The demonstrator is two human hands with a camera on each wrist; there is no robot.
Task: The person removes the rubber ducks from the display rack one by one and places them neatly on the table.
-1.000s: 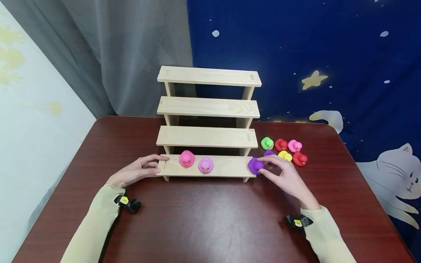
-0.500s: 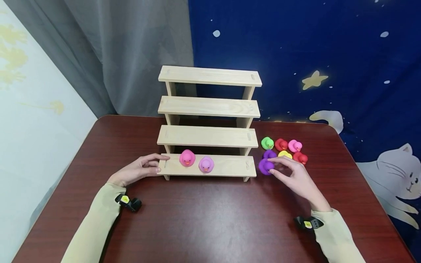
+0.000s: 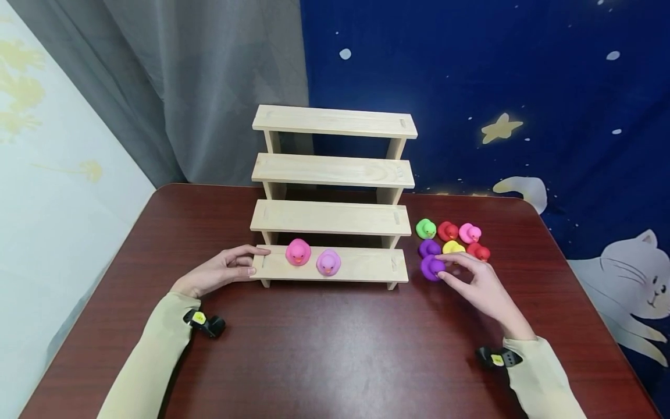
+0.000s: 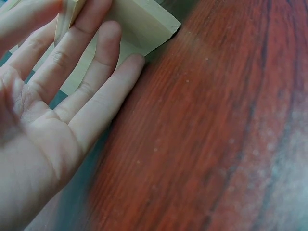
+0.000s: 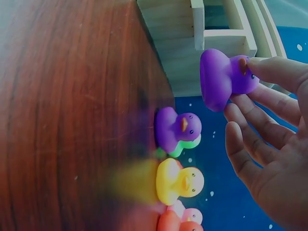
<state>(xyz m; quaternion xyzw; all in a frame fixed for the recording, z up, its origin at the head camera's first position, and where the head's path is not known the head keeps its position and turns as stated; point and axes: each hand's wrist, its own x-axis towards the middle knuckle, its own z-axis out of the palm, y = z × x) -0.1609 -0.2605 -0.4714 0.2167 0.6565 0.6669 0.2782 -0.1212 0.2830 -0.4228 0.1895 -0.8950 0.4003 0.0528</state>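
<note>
In the head view my right hand (image 3: 478, 288) pinches a purple rubber duck (image 3: 432, 268) between thumb and fingers, just right of the lowest shelf. The right wrist view shows this duck (image 5: 216, 79) held up off the table, in front of a second purple duck (image 5: 168, 130). My left hand (image 3: 217, 270) grips the left end of the bottom step of a stepped wooden display shelf (image 3: 366, 265), thumb at the front and fingers on top. On that step sit a hot-pink duck (image 3: 298, 252) and a lilac duck (image 3: 328, 263), side by side.
Right of the shelf, several ducks stand in two rows on the dark red table (image 3: 335, 349): green (image 3: 426, 228), red (image 3: 447, 231) and pink (image 3: 469, 233) behind, with yellow (image 3: 453, 249) and another red (image 3: 478, 252) in front. Curtains (image 3: 230, 87) hang behind the table.
My right hand has carried the purple duck rightward, from over the right end of the bottom step to beside the shelf. The left hand keeps its hold on the step.
</note>
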